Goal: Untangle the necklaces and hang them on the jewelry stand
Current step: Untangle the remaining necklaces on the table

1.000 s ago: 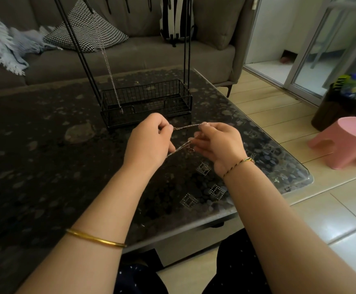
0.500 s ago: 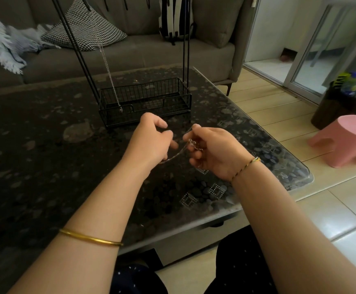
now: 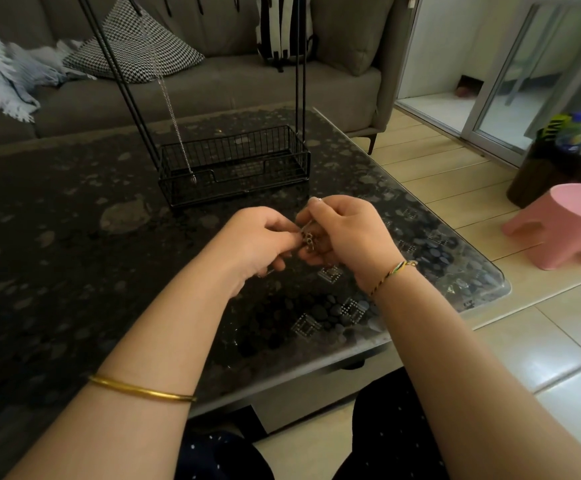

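Dark pebble-patterned tabletop [image 3: 57, 237], sofa [image 3: 213, 84] behind. Beyond the hands: jewelry stand [image 3: 233, 164], one hung chain [image 3: 171, 105] with its pendant at the basket. Nearer: left hand [image 3: 258, 237] and right hand [image 3: 348, 233] close together, both pinching a bunched necklace [image 3: 308, 239]; untangling unfinished, hanging pending. Stand top cut off; knot's strands indistinct.

One wide-angle view, worn at head height, looks forward and steeply down along both forearms. The left hand [image 3: 258, 240] and right hand [image 3: 348, 233] sit mid-frame, close, though the thin silver chain necklace [image 3: 308, 239] between them shows only as a blur, perhaps knotted. Beyond the hands the black wire-basket jewelry stand [image 3: 233, 164] runs off the top edge; right of them, a pink plastic stool [image 3: 566, 220].
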`<state>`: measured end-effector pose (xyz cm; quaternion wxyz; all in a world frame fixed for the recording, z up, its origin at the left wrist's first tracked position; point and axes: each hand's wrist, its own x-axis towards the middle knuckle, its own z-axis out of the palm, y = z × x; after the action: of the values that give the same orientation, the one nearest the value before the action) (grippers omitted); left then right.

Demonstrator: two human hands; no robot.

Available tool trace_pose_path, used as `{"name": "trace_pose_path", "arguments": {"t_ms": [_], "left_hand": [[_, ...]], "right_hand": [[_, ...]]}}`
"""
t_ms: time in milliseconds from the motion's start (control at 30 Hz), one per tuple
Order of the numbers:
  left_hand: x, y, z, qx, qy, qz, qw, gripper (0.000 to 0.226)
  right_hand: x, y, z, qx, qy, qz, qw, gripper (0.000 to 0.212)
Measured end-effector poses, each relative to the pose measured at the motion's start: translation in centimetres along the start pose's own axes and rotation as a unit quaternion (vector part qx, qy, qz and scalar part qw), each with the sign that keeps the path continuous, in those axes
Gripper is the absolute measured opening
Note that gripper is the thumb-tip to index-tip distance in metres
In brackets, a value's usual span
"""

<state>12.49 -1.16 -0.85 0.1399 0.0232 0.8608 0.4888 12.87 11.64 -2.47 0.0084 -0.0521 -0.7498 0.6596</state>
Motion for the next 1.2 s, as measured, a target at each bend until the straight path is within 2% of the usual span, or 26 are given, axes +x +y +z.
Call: {"name": "trace_pose_path", "arguments": {"t_ms": [167,300,500,667,933,1200], "left_hand": [[0.10,-0.06,-0.06,-0.002,0.043,0.021,0.999,0.013],[0.13,-0.08,-0.14,-0.011,0.049,0.020,0.999,0.015],[0.46,-0.24,-0.28,-0.056,0.050,-0.015,0.997,0.010],[0.53,-0.08,-0.05,-0.084,0.060,-0.025,0.994,0.014],[0.62,0.01,-0.15,-0.110,0.077,-0.020,0.991,0.015],[0.62,-0.03,-0.16,-0.106,0.055,-0.022,0.993,0.012]], "right_hand": [[0.15,0.16,-0.05,-0.008,0.013,-0.005,1.000,0.031],[0.43,0.39,0.00,0.050,0.015,0.018,0.998,0.031],[0.52,0.17,-0.04,0.111,0.014,0.070,0.991,0.012],[0.54,0.05,-0.14,0.088,0.027,0.086,0.992,0.015],[0.38,0.26,-0.04,-0.010,0.010,0.049,0.999,0.009],[0.11,0.24,-0.10,-0.001,-0.002,0.010,1.000,0.016]]}}
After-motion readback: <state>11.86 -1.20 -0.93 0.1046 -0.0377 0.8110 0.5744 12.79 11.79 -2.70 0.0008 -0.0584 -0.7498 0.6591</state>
